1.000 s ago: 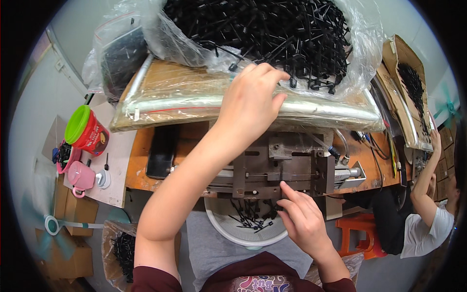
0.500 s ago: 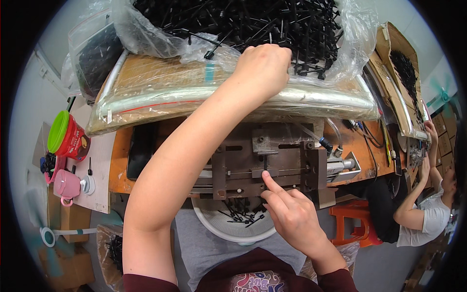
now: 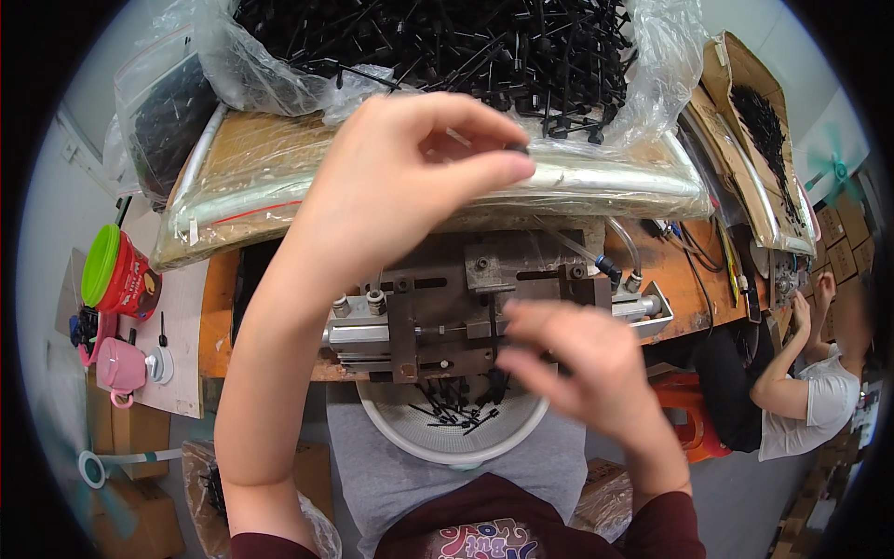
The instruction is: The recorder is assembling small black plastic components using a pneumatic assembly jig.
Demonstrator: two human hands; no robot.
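1. while the small black plastic piece (image 3: 517, 147) sat between the thumb and forefinger of the left hand (image 3: 396, 163), those two were pinched together on it, over the front of the film-wrapped brown cardboard tray (image 3: 596, 179). so short a hold at the tips could have let it twist or drop.
2. just beside the blurred right hand (image 3: 587, 363), a slim dark strip (image 3: 494, 331) crossed the dark brown metal fixture (image 3: 447, 256). whether the right fingers were clamped on anything, i could not tell; a careless pull there might have bent the strip or jammed it.
3. because the right fingers were so close to the fixture's metal blocks, a fingertip could have been nipped if some part had shifted.
4. below the fixture, the white round perforated basket (image 3: 456, 459) rested on the lap with loose black pieces inside; a shift of the legs might have tipped it.
5. behind the left hand, the tangled black heap (image 3: 447, 47) reached the tray's near side, so a brushing knuckle could have dragged strays down.
6. to the right, clear bent hoses (image 3: 629, 247) rose near the right hand, where a sleeve might have caught.
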